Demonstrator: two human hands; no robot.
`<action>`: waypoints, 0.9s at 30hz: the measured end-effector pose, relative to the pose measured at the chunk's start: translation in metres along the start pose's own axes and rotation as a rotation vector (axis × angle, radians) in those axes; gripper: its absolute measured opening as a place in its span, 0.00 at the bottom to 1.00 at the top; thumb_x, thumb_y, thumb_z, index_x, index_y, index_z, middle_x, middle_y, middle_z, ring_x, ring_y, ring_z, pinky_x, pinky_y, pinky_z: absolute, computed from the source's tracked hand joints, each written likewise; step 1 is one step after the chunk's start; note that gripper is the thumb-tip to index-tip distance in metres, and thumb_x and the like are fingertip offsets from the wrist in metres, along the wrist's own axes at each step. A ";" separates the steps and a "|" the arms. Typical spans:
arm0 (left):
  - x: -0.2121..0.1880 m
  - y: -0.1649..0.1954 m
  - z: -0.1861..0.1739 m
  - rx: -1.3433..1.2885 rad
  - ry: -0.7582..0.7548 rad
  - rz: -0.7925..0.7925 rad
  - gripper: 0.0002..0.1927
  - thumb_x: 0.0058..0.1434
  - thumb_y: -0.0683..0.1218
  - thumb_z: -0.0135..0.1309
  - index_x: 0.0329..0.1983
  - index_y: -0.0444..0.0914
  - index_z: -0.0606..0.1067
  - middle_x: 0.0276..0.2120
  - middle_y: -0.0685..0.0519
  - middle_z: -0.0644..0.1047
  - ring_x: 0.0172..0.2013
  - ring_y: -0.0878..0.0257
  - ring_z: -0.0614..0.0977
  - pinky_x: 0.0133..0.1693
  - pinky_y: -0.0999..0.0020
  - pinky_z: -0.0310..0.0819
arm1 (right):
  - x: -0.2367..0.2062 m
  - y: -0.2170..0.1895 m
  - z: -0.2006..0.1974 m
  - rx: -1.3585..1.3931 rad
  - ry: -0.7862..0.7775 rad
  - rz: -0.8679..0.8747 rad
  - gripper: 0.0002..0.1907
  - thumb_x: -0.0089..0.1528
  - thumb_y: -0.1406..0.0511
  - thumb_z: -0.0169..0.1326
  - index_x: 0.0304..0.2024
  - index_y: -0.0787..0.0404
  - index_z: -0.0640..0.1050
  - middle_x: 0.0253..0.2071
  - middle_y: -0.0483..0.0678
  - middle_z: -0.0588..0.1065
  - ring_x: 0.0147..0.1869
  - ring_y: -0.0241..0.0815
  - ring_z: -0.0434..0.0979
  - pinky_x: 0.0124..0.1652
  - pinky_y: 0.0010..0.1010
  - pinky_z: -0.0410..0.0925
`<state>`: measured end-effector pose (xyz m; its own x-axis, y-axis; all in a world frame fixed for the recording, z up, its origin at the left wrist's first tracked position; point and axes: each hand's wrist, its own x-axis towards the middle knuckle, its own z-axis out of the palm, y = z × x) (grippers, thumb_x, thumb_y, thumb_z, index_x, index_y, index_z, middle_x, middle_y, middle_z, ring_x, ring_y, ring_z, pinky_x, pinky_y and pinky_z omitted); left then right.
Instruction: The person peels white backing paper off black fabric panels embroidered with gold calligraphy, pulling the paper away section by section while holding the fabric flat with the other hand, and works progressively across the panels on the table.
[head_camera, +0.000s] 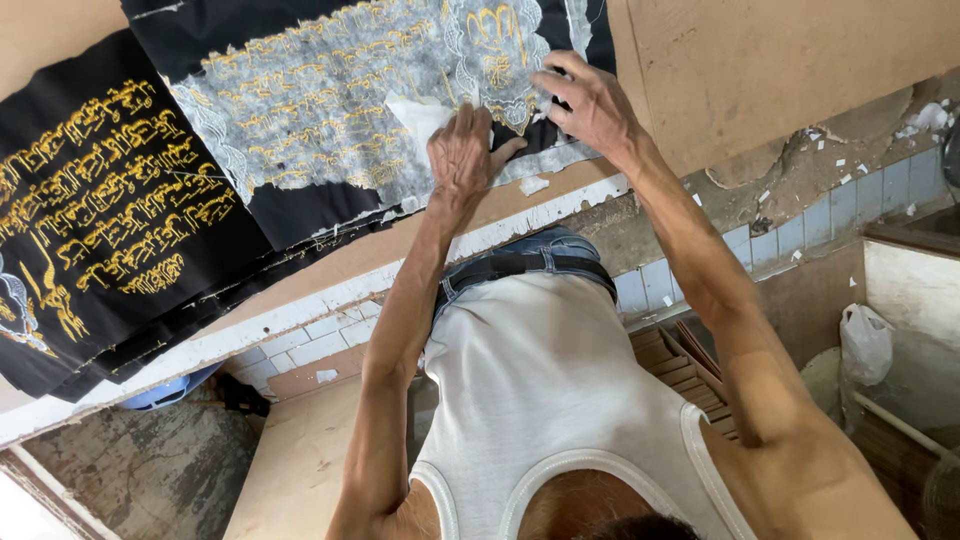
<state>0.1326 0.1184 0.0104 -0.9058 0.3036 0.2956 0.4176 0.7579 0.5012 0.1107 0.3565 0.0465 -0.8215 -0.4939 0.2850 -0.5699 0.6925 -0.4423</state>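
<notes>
- Left hand (462, 150) lies flat, palm down — pressing the black cloth (300, 210) with gold embroidery onto the bench (760, 60); its grip is spread wide, holding nothing.
- Right hand (590, 100) pinches the white backing paper (330, 100) at the cloth's edge, fingers narrowed on it.
- A second embroidered black cloth (90, 230) lies just beside — overlapped.
- Torn paper scraps (533, 185) lie near the hands.

Daylit room: white-tiled ledge (300, 325), dusty concrete floor (140, 470), plywood sheet (800, 60).
</notes>
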 end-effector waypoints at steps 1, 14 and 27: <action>-0.001 -0.001 -0.002 -0.011 -0.026 -0.013 0.32 0.52 0.68 0.66 0.35 0.36 0.72 0.32 0.48 0.72 0.30 0.52 0.80 0.28 0.56 0.73 | 0.002 0.009 0.004 0.054 -0.029 -0.037 0.12 0.61 0.72 0.64 0.47 0.63 0.80 0.48 0.52 0.77 0.42 0.46 0.81 0.42 0.35 0.75; -0.014 -0.003 -0.035 0.013 -0.057 -0.182 0.29 0.52 0.64 0.66 0.34 0.36 0.72 0.31 0.48 0.71 0.26 0.52 0.79 0.24 0.54 0.71 | 0.029 0.047 0.003 0.596 0.331 0.438 0.07 0.66 0.75 0.56 0.47 0.69 0.81 0.40 0.53 0.82 0.39 0.39 0.86 0.31 0.27 0.79; -0.051 -0.025 -0.009 0.150 -0.120 -0.208 0.14 0.61 0.50 0.60 0.33 0.36 0.70 0.30 0.49 0.70 0.22 0.59 0.77 0.23 0.59 0.71 | 0.015 -0.014 0.087 0.806 0.264 0.562 0.06 0.65 0.72 0.58 0.45 0.68 0.82 0.38 0.52 0.82 0.36 0.34 0.83 0.30 0.25 0.77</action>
<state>0.1690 0.0785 -0.0097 -0.9766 0.1921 0.0964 0.2148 0.8853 0.4125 0.1080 0.2932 -0.0167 -1.0000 -0.0067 -0.0056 0.0043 0.1804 -0.9836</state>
